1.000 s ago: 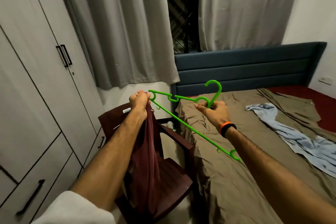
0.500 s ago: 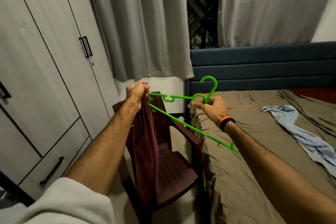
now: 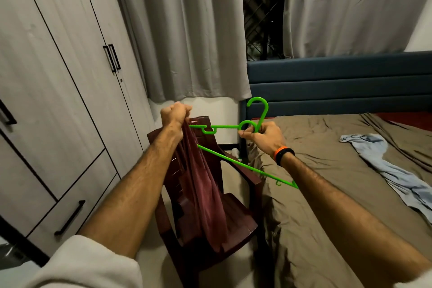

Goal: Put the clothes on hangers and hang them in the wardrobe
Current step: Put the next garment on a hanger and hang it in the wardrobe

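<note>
The left hand [image 3: 175, 113] is gripping the maroon garment [image 3: 201, 196] at 9 o'clock of the green hanger [image 3: 236, 127], whose neck the right hand [image 3: 264, 137] is pinching; threading seems underway, needing the hanger's arm slipped inside.

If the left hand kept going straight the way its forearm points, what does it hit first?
Probably the grey curtain and the wall under it: the left hand, gripping the maroon garment, points up and away over the chair. Depth is unclear.

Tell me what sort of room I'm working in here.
A bedroom, most likely: a bed with a blue padded headboard, a tall wardrobe with closed doors, and grey curtains over a window.
</note>
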